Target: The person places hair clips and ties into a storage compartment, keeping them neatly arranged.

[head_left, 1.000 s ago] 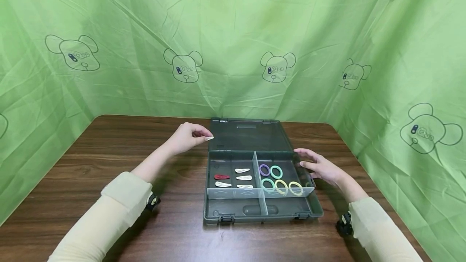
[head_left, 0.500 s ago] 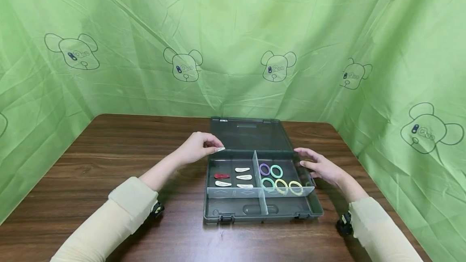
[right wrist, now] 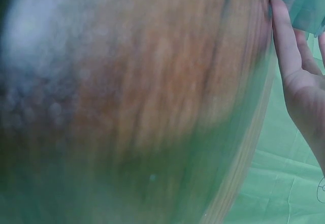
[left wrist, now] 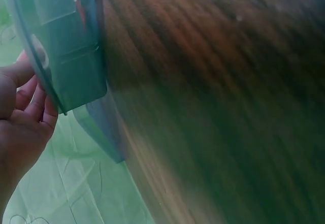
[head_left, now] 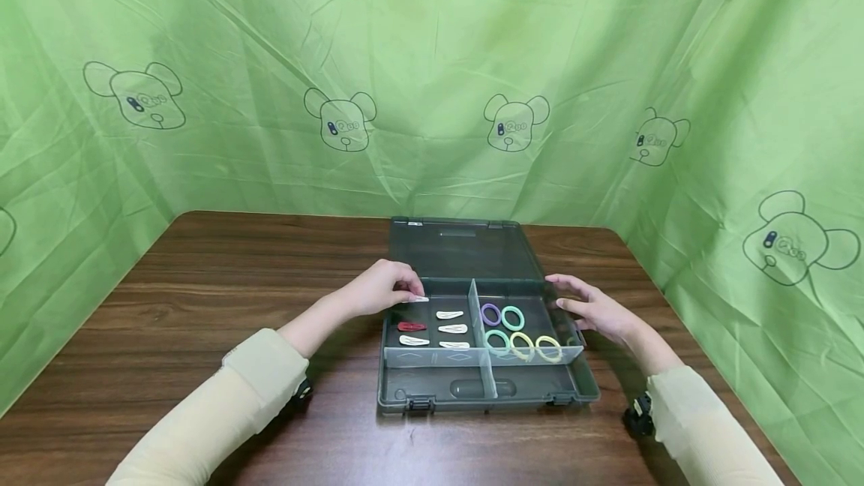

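In the head view my left hand (head_left: 379, 289) pinches a white hair clip (head_left: 420, 299) over the back left compartment of a grey see-through box (head_left: 400, 401). That compartment holds a red hair clip (head_left: 411, 327) and several white hair clips (head_left: 453, 329). Thin dividers part it from the back right compartment, where a purple ring (head_left: 490, 314), green rings (head_left: 512, 319) and yellow rings (head_left: 548, 349) lie. My right hand (head_left: 601, 312) rests at the box's right side, fingers loosely spread. In the left wrist view the left fingers (left wrist: 36, 102) are at the box wall, partly hidden by it.
The box's lid (head_left: 466, 250) lies folded back behind it. Two front compartments (head_left: 432, 379) are nearest the person. Wooden table (head_left: 270, 261) surrounds the box, and a green curtain (head_left: 425, 81) with printed bear heads hangs close behind and at both sides.
My left hand has moved right and toward the person with the white hair clip, from beside the lid to inside the back left compartment. The right hand stays where it was.
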Action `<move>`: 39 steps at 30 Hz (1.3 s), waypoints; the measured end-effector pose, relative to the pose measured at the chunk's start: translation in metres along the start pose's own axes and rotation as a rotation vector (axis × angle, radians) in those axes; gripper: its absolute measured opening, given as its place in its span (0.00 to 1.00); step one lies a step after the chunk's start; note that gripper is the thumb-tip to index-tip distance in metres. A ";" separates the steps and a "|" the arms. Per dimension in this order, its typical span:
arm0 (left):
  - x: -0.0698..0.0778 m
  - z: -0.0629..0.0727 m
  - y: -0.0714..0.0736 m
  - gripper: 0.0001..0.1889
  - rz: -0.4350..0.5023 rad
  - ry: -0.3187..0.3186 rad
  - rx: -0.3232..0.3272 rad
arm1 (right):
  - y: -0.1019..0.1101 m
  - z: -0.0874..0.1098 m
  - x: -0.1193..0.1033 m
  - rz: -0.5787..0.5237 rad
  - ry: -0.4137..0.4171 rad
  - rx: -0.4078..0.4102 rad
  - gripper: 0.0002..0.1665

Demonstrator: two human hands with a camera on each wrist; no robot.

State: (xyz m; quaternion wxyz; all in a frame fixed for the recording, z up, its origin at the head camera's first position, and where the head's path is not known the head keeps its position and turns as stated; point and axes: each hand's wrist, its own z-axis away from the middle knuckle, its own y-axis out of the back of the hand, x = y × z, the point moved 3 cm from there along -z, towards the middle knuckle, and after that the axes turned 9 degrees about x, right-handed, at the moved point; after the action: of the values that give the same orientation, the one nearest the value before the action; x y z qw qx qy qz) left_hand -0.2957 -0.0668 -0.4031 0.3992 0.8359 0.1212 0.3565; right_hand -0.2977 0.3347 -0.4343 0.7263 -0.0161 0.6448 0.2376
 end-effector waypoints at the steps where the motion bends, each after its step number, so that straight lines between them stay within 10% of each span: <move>1: 0.000 0.000 -0.002 0.04 -0.010 -0.006 -0.009 | 0.000 0.000 0.000 0.000 -0.001 0.001 0.35; 16: 0.009 -0.004 -0.013 0.08 -0.359 -0.109 -0.137 | -0.001 0.002 -0.002 0.008 -0.001 0.004 0.34; 39: 0.011 -0.012 -0.020 0.07 -0.496 -0.076 -0.242 | -0.001 0.001 -0.002 0.016 0.005 -0.005 0.34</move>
State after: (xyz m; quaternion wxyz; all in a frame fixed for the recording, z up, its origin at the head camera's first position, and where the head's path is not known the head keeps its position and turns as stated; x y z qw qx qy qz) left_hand -0.2944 -0.0418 -0.4076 0.5755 0.7398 0.2634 0.2282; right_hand -0.2967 0.3336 -0.4328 0.7228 -0.0135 0.6461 0.2449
